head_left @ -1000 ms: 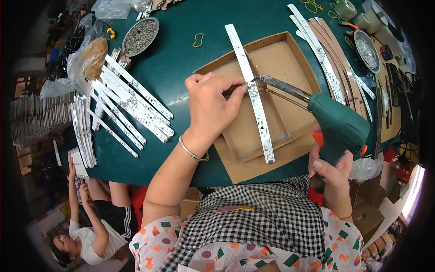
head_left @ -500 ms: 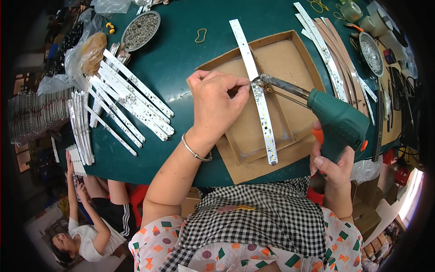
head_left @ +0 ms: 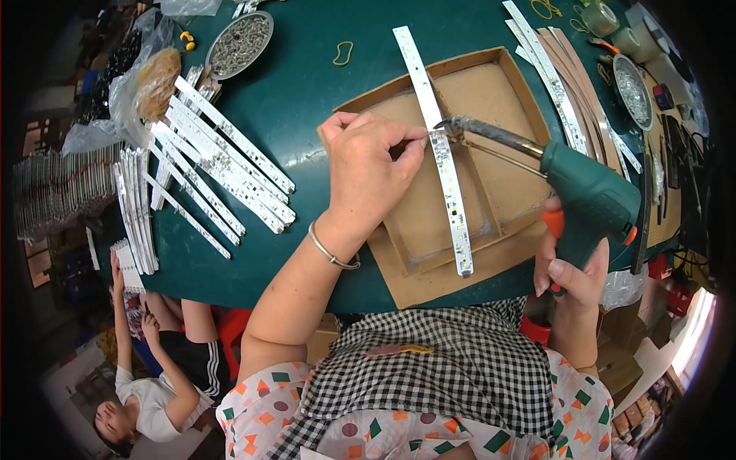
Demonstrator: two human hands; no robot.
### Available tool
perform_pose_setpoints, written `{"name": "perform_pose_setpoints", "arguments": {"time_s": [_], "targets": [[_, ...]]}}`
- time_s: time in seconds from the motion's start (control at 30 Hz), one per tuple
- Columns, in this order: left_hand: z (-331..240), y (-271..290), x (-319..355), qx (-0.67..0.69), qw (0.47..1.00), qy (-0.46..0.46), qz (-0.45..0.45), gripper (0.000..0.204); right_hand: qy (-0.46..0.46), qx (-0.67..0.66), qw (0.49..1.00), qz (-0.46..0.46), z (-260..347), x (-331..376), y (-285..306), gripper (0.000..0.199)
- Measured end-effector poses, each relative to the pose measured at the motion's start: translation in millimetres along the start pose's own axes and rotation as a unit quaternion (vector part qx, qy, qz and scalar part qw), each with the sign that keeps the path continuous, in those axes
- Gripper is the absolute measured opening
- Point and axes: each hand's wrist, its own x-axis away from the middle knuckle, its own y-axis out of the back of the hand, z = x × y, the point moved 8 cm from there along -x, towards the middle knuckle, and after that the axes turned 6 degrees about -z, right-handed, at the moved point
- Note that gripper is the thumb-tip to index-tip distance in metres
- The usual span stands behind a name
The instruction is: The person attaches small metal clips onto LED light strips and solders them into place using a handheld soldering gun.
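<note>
A white LED strip (head_left: 451,201) lies across a shallow cardboard tray (head_left: 525,103), its far end reaching over the tray's back edge. My left hand (head_left: 370,162) is at the strip's left side, thumb and forefinger pinched together by its middle; whatever they hold is too small to make out. In my right hand (head_left: 576,276) is a green soldering gun (head_left: 594,192) with an orange trigger. Its dark tip points left and hangs close to the strip near my left fingertips; whether it touches, I cannot tell.
Several LED strips (head_left: 230,165) are fanned out on the left by a stack of metal pieces (head_left: 65,192). Bowls of small parts (head_left: 240,46) and clear bits (head_left: 632,92) stand farther back. More strips (head_left: 548,80) lie right. Another person (head_left: 157,391) sits at the lower left.
The soldering gun and my right hand have shifted to the right, drawing the tip slightly away from my left fingertips. My left hand has barely moved.
</note>
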Motion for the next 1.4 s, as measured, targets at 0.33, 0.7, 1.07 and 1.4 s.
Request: {"name": "perform_pose_setpoints", "arguments": {"time_s": [0.33, 0.7, 1.07, 1.4], "targets": [[0.2, -0.2, 0.9, -0.005, 1.000, -0.002, -0.002, 0.005, 0.002, 0.016, 1.000, -0.023, 2.6, -2.9, -0.7, 0.067], [-0.7, 2.1, -0.6, 0.018, 1.000, 0.003, -0.007, 0.007, 0.014, -0.016, 0.999, -0.025, 5.8, -4.1, -0.6, 0.073], [-16.8, 22.5, -1.2, -0.015, 1.000, -0.008, 0.009, 0.022, 0.030, -0.075, 0.997, -0.004, 21.7, -2.7, 15.0, 0.074], [-119.7, -8.8, 55.0, 0.062, 0.905, -0.247, 0.342, 0.025, 0.247, 0.154, 0.944, -0.153, 68.4, -18.4, 58.8, 0.063]]}}
